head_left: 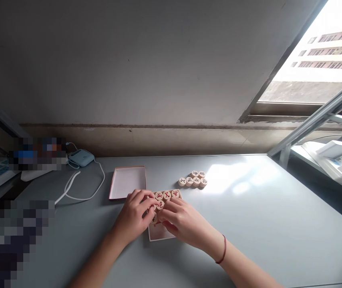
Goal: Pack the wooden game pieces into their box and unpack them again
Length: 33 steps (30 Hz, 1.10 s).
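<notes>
Round wooden Chinese chess pieces (167,195) with red characters lie in rows in a shallow box (162,234), whose near end shows bare floor. My left hand (133,212) is at the box's left side, fingers bent and apart, the fingertips touching pieces. From the right, my right hand (184,220) reaches over the box with its fingers closed together around a piece, mostly hidden under the fingertips. A piece with a dark character (154,218) shows between the hands. Beyond the box, several black-lettered pieces (189,181) stand in short stacks on the table.
The upturned box lid (128,182) lies on the table (249,236), behind my left hand. A white cable (100,188) runs from a light-blue device (81,157) on the left. Metal frames (304,130) flank the table. A wall and window are behind it.
</notes>
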Available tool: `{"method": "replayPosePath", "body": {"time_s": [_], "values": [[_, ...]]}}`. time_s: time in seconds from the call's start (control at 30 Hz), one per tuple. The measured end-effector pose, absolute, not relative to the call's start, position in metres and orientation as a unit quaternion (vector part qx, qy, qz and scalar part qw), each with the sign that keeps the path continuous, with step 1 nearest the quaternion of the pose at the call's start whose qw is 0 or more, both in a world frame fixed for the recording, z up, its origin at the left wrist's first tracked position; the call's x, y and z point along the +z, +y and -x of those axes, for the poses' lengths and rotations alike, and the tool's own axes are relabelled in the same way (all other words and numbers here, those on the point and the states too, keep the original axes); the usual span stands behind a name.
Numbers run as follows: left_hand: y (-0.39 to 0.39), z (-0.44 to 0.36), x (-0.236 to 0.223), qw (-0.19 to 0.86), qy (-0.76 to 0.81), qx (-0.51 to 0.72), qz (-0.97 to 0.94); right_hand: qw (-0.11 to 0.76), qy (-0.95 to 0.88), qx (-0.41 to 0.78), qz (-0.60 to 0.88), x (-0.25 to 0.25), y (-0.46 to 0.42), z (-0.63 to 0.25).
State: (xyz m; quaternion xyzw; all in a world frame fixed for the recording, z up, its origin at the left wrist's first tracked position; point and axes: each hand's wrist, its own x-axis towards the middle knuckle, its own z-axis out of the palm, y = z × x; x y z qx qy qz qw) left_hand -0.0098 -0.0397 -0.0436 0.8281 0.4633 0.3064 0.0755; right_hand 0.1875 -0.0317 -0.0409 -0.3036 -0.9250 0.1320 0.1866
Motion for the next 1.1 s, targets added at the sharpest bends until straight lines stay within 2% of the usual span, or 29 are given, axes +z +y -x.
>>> {"method": "replayPosePath", "body": {"time_s": [0.13,0.27,0.37,0.5,0.7,0.8,0.87,0.93,1.0,1.1], "values": [[-0.040,0.010,-0.043,0.081,0.465,0.311,-0.825,0.222,-0.905,0.186,0.310,-0.031,-0.024,-0.196],[-0.040,0.009,-0.043,0.086,0.459,0.319,-0.825,0.234,-0.817,0.144,0.507,-0.019,0.013,-0.220],[-0.040,0.008,-0.044,0.091,0.450,0.326,-0.826,0.149,-0.745,0.105,0.641,-0.015,0.051,-0.234],[-0.041,0.009,-0.045,0.083,0.447,0.325,-0.829,0.008,-0.719,0.106,0.686,-0.015,0.084,-0.236],[-0.041,0.010,-0.045,0.068,0.450,0.322,-0.830,-0.026,-0.711,0.123,0.691,-0.018,0.096,-0.237],[-0.042,0.009,-0.043,0.059,0.451,0.320,-0.831,-0.004,-0.710,0.123,0.694,-0.011,0.093,-0.238],[-0.041,0.007,-0.040,0.049,0.455,0.323,-0.828,0.040,-0.712,0.146,0.686,-0.003,0.083,-0.236],[-0.040,0.004,-0.034,0.045,0.457,0.328,-0.826,0.123,-0.715,0.248,0.642,0.006,0.066,-0.230],[-0.036,-0.002,-0.028,0.052,0.452,0.327,-0.829,0.207,-0.701,0.417,0.539,0.011,0.043,-0.222],[-0.030,-0.012,-0.020,0.058,0.428,0.315,-0.845,0.258,-0.681,0.543,0.418,0.009,0.012,-0.209]]}}
